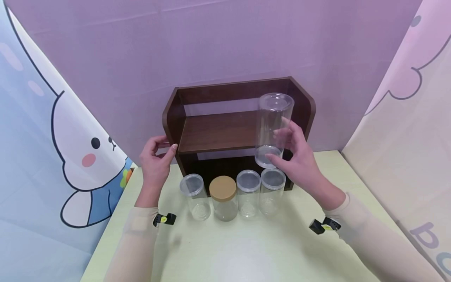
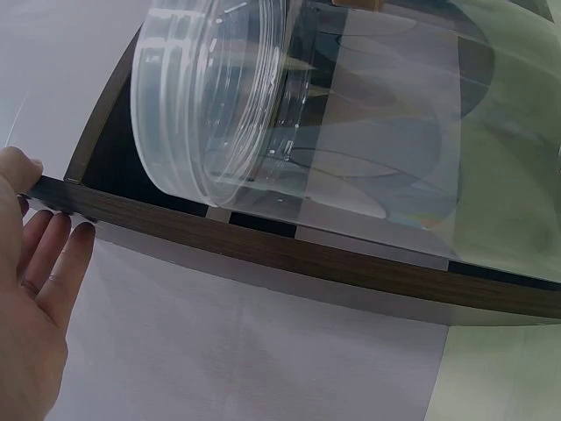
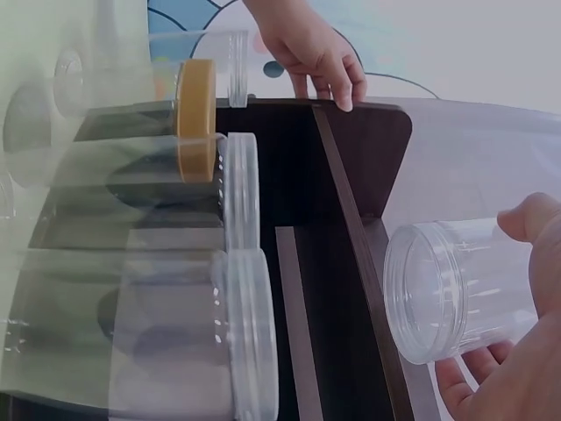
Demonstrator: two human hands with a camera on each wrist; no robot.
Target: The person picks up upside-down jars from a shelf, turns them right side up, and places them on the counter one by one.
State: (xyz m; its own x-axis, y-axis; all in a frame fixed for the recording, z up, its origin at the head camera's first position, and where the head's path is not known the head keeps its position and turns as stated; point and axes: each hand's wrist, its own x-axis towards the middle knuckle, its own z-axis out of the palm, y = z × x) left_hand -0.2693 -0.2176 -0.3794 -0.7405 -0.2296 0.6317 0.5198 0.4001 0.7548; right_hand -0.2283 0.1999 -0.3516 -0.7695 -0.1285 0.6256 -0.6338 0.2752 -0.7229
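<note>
My right hand grips a tall clear jar in front of the right end of a dark brown two-tier shelf. The jar's ringed lid end faces down in the right wrist view, beside the front edge of the shelf's upper board. Through the clear wall some of my fingers show behind it. At the shelf's left side panel, my left hand pinches the edge between thumb and fingers.
Along the shelf's front stand a clear-lidded jar, a jar with a tan lid and two more clear-lidded jars on the pale green table. A purple cloth hangs behind; printed curtains flank both sides.
</note>
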